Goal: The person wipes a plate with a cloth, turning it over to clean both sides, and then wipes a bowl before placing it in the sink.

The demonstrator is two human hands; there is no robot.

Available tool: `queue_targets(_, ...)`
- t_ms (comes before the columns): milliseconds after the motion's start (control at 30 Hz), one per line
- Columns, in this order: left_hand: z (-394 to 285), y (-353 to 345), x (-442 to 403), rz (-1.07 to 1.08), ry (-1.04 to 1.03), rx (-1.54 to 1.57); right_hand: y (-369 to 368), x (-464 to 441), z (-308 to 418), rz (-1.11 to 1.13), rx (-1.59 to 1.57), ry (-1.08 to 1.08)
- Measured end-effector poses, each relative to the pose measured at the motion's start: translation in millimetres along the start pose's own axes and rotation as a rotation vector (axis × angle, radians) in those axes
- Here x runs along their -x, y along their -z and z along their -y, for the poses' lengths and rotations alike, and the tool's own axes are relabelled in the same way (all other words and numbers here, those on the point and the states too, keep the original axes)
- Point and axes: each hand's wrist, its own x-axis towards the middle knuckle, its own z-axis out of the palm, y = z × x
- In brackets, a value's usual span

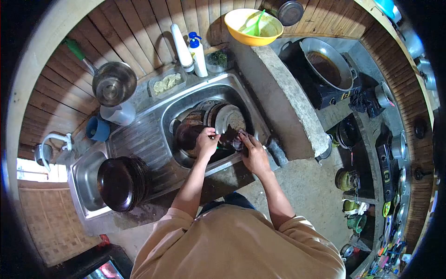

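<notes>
Both my hands are over the sink basin (pixel 162 122), close together. My left hand (pixel 206 143) is closed, thumb and fingers pinched at the edge of something dark that I cannot make out. Fingers bent, my right hand (pixel 254 154) grips a dark, purplish crumpled piece (pixel 237 143). Under and beyond the hands, soiled dishes pile up in the basin: a round grey metal lid or plate (pixel 227 116) lies on the right, and a dark brown dish (pixel 188 137) on the left. Shadow hides the bottom of the basin.
Stacked dark plates (pixel 121 183) stand left, beside the ribbed drainboard (pixel 148 139). Behind the sink are a pump bottle (pixel 198 58), a tray of pale lumps (pixel 167 83) and a hanging saucepan (pixel 114 83). A concrete ledge (pixel 283 88) holds a yellow bowl (pixel 253 39); a wok (pixel 327 65) sits beyond.
</notes>
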Motion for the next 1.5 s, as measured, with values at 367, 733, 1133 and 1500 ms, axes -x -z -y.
queue_targets(367, -29, -6, 8, 0.065, 0.103, 0.186, 3, -3, -8, 0.004, -0.017, -0.062)
queue_targets(733, -58, 26, 17, 0.135, 0.116, 0.422, 15, -21, 0, -0.218, -0.154, 0.01)
queue_targets(1133, -79, 122, 72, 0.074, -0.016, 0.629, 9, -75, 100, -0.217, -0.163, 0.479)
queue_targets(1500, -30, 170, 91, -0.006, -0.174, 0.663, -11, -47, 178, -0.126, -0.063, 0.727)
